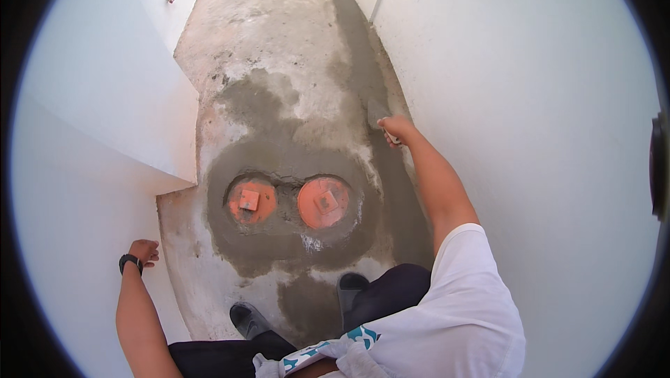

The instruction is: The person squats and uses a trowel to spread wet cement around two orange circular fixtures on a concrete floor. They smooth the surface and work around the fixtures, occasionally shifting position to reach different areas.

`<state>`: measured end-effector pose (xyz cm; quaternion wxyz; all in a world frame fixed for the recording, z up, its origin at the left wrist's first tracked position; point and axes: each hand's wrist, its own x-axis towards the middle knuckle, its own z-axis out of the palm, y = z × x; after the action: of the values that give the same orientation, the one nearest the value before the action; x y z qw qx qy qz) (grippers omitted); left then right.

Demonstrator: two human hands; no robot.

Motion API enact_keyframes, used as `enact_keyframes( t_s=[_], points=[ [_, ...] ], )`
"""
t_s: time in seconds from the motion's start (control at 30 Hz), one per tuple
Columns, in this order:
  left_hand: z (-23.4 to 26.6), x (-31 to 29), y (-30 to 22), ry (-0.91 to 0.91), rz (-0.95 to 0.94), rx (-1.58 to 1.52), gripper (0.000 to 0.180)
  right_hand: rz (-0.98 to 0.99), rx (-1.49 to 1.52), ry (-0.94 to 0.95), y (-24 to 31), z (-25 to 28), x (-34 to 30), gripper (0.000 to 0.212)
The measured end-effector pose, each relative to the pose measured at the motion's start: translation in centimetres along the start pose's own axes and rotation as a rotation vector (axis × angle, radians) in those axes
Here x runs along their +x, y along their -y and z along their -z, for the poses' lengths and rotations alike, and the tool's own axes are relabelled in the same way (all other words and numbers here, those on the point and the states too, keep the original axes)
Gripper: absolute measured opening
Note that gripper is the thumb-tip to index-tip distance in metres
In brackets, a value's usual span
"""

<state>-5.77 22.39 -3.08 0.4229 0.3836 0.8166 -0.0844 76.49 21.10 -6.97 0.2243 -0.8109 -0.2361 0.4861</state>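
My right hand (396, 131) is closed around the handle of a trowel. The trowel's grey blade (377, 110) points away from me over a dark strip of wet mortar (392, 168) along the right wall. Off to the left, my left hand (145, 252) hangs beside the white wall with a dark watch on the wrist. Its fingers are loosely bent and apart, holding nothing. Between my arms, two round orange caps (252, 201) (324, 203) with square raised knobs sit in a patch of damp grey mortar (293, 242).
A smooth white wall (530, 113) rises on the right. The left wall (105, 120) juts out at a corner (183, 182). Pale rough concrete (265, 15) runs ahead between them. My feet in dark slides (249, 321) stand just short of the caps.
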Motion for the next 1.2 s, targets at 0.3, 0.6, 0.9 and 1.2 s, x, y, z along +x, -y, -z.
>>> enact_keyframes(
  t_s=[0.3,0.6,0.9,1.2],
  points=[
    [1.8,-1.8,1.2,-0.046,0.039,-0.044,0.028,0.091,1.366,0.098,5.8,-7.9,10.1,0.030],
    [3.6,-9.0,-3.9,0.144,0.103,-0.074,0.028,0.120,1.417,-0.085,13.7,-10.4,16.1,0.036],
    [-5.1,-22.6,-12.9,0.348,-0.295,0.305,0.037,0.046,1.526,-0.140,13.8,-10.8,18.6,0.044],
    [-5.0,-24.1,-14.2,0.280,-0.335,0.372,0.041,-0.046,1.612,-0.365,13.0,-12.8,14.5,0.052]
  ],
)
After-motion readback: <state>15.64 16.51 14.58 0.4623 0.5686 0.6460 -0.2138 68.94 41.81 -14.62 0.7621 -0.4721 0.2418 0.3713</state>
